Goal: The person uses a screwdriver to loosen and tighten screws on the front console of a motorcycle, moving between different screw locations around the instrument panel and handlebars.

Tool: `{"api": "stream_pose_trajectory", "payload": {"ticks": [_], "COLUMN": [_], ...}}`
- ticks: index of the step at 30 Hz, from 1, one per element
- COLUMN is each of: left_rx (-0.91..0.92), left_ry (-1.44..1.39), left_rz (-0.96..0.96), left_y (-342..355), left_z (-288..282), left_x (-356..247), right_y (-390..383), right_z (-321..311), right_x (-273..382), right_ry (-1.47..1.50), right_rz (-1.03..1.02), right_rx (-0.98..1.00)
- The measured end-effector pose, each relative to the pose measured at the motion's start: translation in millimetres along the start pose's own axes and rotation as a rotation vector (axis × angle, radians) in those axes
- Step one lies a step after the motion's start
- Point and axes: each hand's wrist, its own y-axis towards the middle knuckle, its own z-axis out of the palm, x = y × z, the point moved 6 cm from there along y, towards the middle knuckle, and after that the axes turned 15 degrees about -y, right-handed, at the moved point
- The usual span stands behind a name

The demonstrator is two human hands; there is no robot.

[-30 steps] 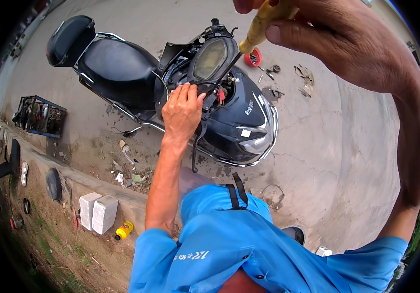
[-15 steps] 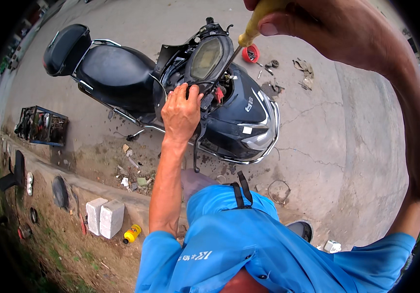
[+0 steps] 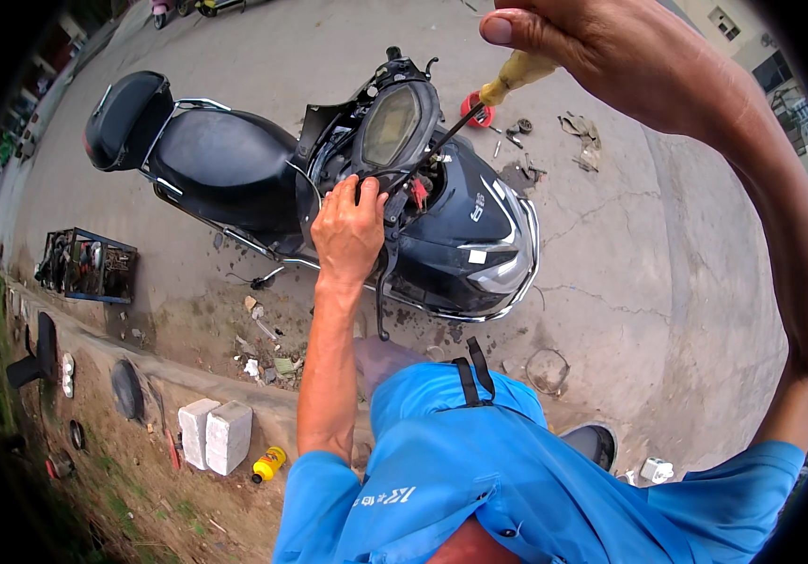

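A black scooter point(image 3: 220, 141) stands before me, its front to the right, with trim off around the instrument panel point(image 3: 391, 125). My left hand point(image 3: 347, 230) is closed, its fingers bent over the handlebar just below the panel; what lies under the fingertips is hidden. My right hand point(image 3: 611, 56) is raised at the upper right, at the butt of a screwdriver point(image 3: 515, 77) with a yellow handle. Its thumb lies away from the handle, and the other fingers are mostly hidden. The slanting shaft runs down past the panel's edge toward the left hand; its tip is hidden.
Beyond the scooter sit a red bowl point(image 3: 479, 110), small loose parts and a rag point(image 3: 580, 141). A tool crate point(image 3: 94, 266) stands at the left. Near the kerb are white blocks point(image 3: 218, 436), a yellow bottle point(image 3: 269, 464) and rubble point(image 3: 267, 362).
My right thumb has come off the screwdriver's handle, and more of the handle shows. The left hand keeps its place on the handlebar. The whole view has shifted slightly.
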Motion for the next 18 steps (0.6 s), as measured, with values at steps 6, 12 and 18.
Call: {"api": "stream_pose_trajectory", "payload": {"ticks": [6, 12, 18], "left_rx": [0.022, 0.016, 0.011], "left_ry": [-0.003, -0.006, 0.004], "left_rz": [-0.033, 0.012, 0.012], "left_y": [-4.1, 1.5, -0.8], "left_z": [-1.2, 4.9, -1.8], "left_x": [6.3, -2.9, 0.7], "right_y": [-10.3, -21.3, -22.6], "right_z": [-7.9, -1.4, -18.6], "right_x": [1.0, 1.2, 23.0], "right_ry": [-0.14, -0.002, -0.324], "right_rz": [-0.215, -0.388, -0.367], "right_rx": [-0.544, -0.052, -0.466]}}
